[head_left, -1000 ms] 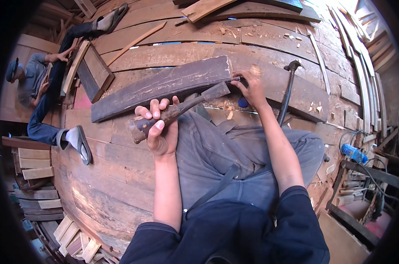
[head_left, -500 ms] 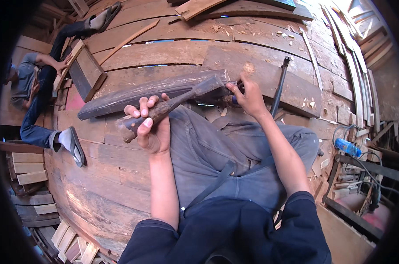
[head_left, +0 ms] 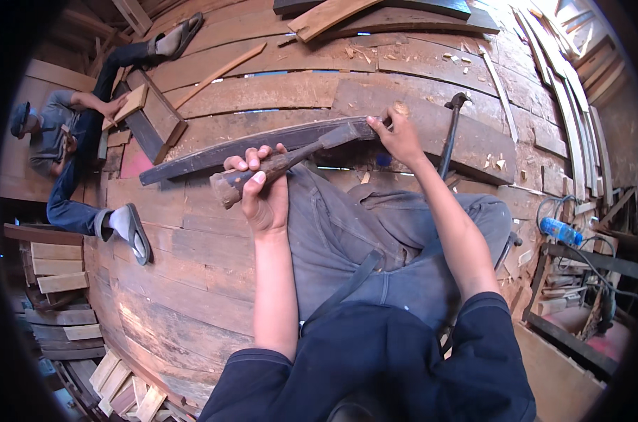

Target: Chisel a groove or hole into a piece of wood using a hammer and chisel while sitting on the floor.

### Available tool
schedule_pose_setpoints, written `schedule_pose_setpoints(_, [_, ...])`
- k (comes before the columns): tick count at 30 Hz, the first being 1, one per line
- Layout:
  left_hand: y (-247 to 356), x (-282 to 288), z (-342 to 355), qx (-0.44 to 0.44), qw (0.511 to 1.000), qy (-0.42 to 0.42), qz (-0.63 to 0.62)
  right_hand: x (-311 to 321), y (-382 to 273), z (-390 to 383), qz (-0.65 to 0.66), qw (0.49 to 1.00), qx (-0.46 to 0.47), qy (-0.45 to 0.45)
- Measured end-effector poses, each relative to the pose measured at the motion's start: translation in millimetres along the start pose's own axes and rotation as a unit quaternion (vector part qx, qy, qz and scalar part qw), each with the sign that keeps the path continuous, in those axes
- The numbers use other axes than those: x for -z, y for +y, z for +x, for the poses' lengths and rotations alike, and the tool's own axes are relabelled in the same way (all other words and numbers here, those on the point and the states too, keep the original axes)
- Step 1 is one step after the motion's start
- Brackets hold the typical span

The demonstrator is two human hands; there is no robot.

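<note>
My left hand (head_left: pixel 266 190) is closed around the wooden handle of a chisel (head_left: pixel 301 155). Its flat metal blade points right, just above a long dark timber (head_left: pixel 255 150) that lies across in front of my folded legs. At the timber's right end my right hand (head_left: pixel 400 137) is closed, thumb and fingers gripping that end. A round tan wooden end (head_left: pixel 401 107) shows just beyond its fingers; how it relates to the hand is unclear. Right of that hand, a hammer with a black handle (head_left: pixel 448 141) leans over a wide brown board (head_left: pixel 474 151).
A person (head_left: pixel 55 130) sits at the left, one hand on a wooden piece (head_left: pixel 131 105). Wood chips (head_left: pixel 500 164) dot the plank floor (head_left: pixel 192 267). Long strips (head_left: pixel 561 91) line the right side, near a blue bottle (head_left: pixel 561 231). Cut blocks (head_left: pixel 58 267) are stacked at left.
The dark timber has turned and shows a narrower face. My left hand and the chisel have shifted right and slightly up in view. The other person's wooden piece has tilted.
</note>
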State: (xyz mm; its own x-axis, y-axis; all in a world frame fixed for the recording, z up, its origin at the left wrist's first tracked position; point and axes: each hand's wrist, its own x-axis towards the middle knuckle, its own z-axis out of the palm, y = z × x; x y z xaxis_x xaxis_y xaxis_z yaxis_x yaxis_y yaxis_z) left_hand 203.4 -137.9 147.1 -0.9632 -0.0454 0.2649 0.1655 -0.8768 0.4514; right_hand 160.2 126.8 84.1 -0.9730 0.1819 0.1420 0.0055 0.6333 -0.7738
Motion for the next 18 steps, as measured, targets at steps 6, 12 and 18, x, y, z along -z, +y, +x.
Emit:
schedule_pose_setpoints(6, [-2.9, -11.8, -0.6, -0.021, 0.997, 0.003, 0.075, -8.1, 2.0, -12.5, 0.025, 0.999, -0.03, -0.01])
schedule_pose_setpoints(12, [-12.7, -23.5, 0.8, -0.01, 0.983, -0.035, 0.178, -27.1, 40.2, -20.2, 0.015, 0.994, -0.105, -0.022])
schedule_pose_setpoints(18, [-29.8, -22.9, 11.2, 0.031, 0.957, -0.113, 0.264, -0.2, 51.6, -18.5, -0.055, 0.992, -0.073, -0.093])
